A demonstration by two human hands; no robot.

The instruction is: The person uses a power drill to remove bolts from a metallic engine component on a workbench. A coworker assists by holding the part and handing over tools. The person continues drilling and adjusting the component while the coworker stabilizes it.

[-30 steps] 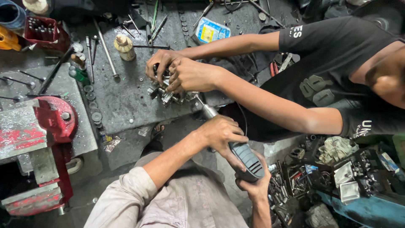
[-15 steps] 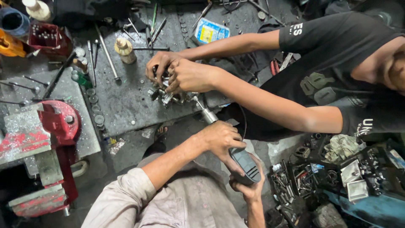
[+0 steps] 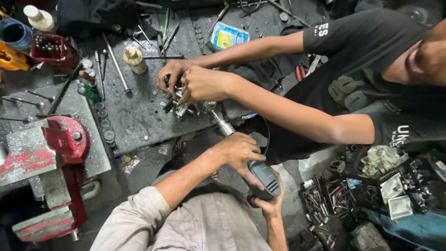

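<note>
At the worktop [image 3: 139, 116] edge, left hand [image 3: 239, 151] and right hand [image 3: 269, 202] clench the driver [image 3: 260, 174], its tip on the part [image 3: 183, 108] a co-worker steadies.

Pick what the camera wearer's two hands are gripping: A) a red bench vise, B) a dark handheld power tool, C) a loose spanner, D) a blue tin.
B: the left hand and right hand both clasp the dark handheld power tool, its metal tip toward the co-worker's hands.

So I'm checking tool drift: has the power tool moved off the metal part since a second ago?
No. The power tool still points into the metal part on the workbench.
</note>
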